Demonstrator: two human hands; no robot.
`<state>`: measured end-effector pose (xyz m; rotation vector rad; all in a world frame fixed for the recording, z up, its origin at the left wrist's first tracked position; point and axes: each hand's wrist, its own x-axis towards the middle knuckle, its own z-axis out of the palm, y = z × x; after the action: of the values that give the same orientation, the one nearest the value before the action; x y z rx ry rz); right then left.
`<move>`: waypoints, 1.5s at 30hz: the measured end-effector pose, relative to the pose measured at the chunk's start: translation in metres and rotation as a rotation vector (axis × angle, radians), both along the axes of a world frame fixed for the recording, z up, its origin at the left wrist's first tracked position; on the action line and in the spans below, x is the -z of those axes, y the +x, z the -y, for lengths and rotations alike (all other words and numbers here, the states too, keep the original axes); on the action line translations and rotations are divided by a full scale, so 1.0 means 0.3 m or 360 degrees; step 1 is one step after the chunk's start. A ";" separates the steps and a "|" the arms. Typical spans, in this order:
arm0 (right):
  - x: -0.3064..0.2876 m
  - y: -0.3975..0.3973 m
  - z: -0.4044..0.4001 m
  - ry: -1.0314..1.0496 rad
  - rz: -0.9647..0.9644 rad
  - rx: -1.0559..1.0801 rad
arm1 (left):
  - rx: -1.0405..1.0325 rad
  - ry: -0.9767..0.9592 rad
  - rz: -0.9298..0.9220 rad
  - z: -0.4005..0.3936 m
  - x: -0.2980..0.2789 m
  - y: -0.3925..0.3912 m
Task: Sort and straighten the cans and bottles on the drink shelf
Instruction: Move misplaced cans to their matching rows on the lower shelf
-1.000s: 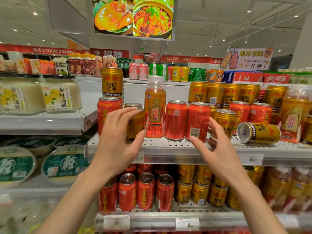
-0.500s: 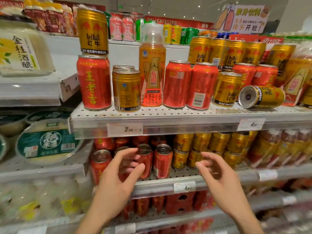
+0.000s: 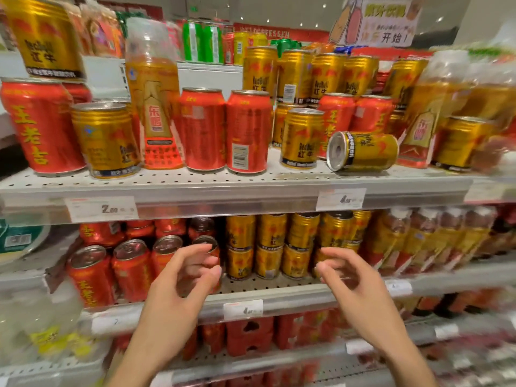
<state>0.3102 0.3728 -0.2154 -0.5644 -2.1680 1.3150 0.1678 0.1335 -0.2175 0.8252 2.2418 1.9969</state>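
Observation:
The upper shelf (image 3: 212,188) carries mixed drinks. From the left stand a red can (image 3: 39,127), a gold can (image 3: 106,139), an orange bottle (image 3: 156,107) and two red cans (image 3: 226,129). Farther right a gold can (image 3: 363,152) lies on its side, its end facing left, beside an upright gold can (image 3: 301,138). My left hand (image 3: 184,283) and my right hand (image 3: 351,277) hover empty, fingers loosely curled, in front of the lower shelf (image 3: 279,294), touching nothing.
The lower shelf holds red cans (image 3: 92,275) on the left, stacked gold cans (image 3: 273,247) in the middle and orange bottles (image 3: 435,241) on the right. More bottles (image 3: 446,107) stand at the upper shelf's right end. Price tags (image 3: 102,209) line the shelf edges.
Both hands have dropped from the upper shelf's front edge to the lower shelf level. The view has moved closer to the shelves. The cans have not moved.

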 end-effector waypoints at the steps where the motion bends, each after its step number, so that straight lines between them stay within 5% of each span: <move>1: -0.009 0.014 -0.048 0.0011 -0.0006 -0.0024 | -0.0019 0.0021 -0.0004 -0.043 -0.005 0.028; 18: -0.220 0.114 -0.446 0.0384 -0.0196 -0.0213 | -0.0145 -0.0083 -0.0303 -0.410 -0.182 0.220; 26: -0.459 0.043 -0.475 0.0858 -0.0373 -0.0247 | -0.0198 -0.0163 -0.0905 -0.486 -0.421 0.135; 31: -0.530 -0.070 -0.520 0.1276 -0.0203 -0.0218 | -0.0395 -0.0510 -0.1452 -0.561 -0.535 0.020; 37: -0.475 -0.123 -0.539 0.1215 -0.0167 -0.0259 | -0.0462 -0.0876 -0.1508 -0.588 -0.553 -0.064; 45: -0.491 -0.119 -0.534 0.0951 -0.0402 -0.0336 | -0.0445 -0.0827 -0.1474 -0.589 -0.540 -0.092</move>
<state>0.2745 0.5328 -0.0683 0.0644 -2.2874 0.7143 0.1401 0.3101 -0.0555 1.6450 3.2725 1.0229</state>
